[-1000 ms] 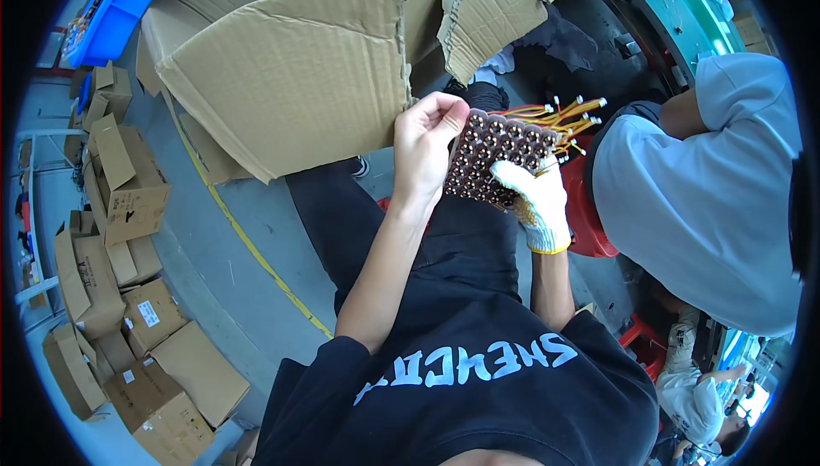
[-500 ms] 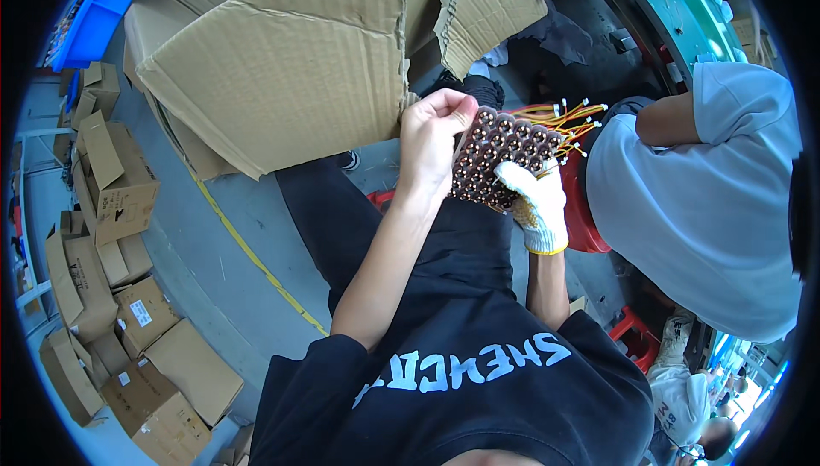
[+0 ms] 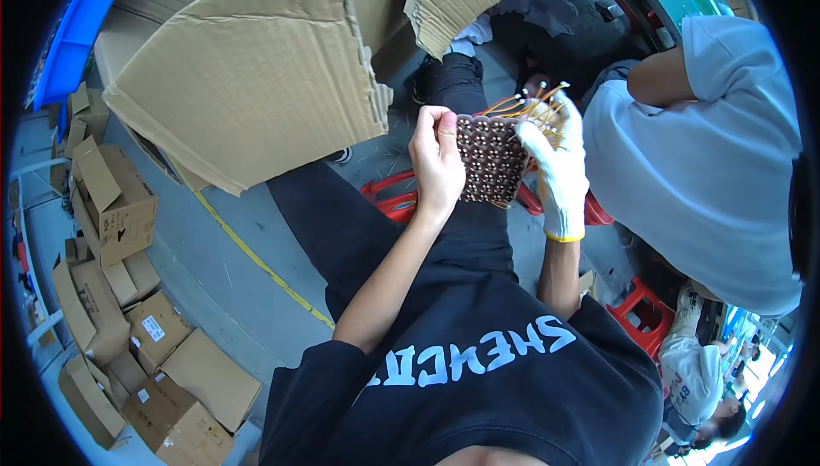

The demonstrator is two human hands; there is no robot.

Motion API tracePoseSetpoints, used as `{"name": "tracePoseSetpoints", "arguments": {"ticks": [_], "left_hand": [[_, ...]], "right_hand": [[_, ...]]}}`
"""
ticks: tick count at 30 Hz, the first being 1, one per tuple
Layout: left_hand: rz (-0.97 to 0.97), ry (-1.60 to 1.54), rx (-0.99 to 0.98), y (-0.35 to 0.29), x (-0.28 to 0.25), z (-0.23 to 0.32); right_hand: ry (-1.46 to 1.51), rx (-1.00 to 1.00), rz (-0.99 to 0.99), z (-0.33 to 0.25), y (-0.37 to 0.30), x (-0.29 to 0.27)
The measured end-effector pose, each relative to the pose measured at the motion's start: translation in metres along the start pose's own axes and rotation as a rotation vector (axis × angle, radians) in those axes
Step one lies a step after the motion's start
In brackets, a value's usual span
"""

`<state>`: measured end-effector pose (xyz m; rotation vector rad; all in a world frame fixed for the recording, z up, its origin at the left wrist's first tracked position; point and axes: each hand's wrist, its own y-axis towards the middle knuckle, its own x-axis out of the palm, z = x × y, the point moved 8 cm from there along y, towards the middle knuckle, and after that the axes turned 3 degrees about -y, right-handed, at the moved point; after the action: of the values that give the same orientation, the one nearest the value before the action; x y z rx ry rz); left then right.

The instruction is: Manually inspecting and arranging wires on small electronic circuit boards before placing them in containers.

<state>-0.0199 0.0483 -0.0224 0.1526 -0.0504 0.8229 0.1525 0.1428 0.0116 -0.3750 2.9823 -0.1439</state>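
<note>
Two hands: both on one dark block of shiny round cells [image 3: 492, 161], between them over my black trousers [image 3: 470, 248].
Left hand [image 3: 439, 161]: bare, gripping the block's left edge.
Right hand [image 3: 559, 157]: white-gloved, thumb at the block's right edge, fingers among thin wires [image 3: 515, 105]; whether they grip, I can't tell.
Beyond, leftward: cardboard flap [image 3: 248, 69].
Rightward: co-worker [image 3: 683, 167].
</note>
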Motion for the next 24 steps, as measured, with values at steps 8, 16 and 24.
{"name": "tracePoseSetpoints", "arguments": {"ticks": [8, 16, 24], "left_hand": [[-0.054, 0.210, 0.140, -0.006, 0.008, 0.012], [-0.116, 0.194, 0.147, -0.003, 0.009, 0.025], [-0.209, 0.068, -0.106, 0.012, 0.010, 0.025]], "right_hand": [[-0.785, -0.876, -0.190, -0.091, -0.035, 0.024], [-0.897, -0.838, -0.508, -0.043, -0.020, 0.059], [-0.800, -1.009, -0.392, -0.069, -0.020, 0.065]]}}
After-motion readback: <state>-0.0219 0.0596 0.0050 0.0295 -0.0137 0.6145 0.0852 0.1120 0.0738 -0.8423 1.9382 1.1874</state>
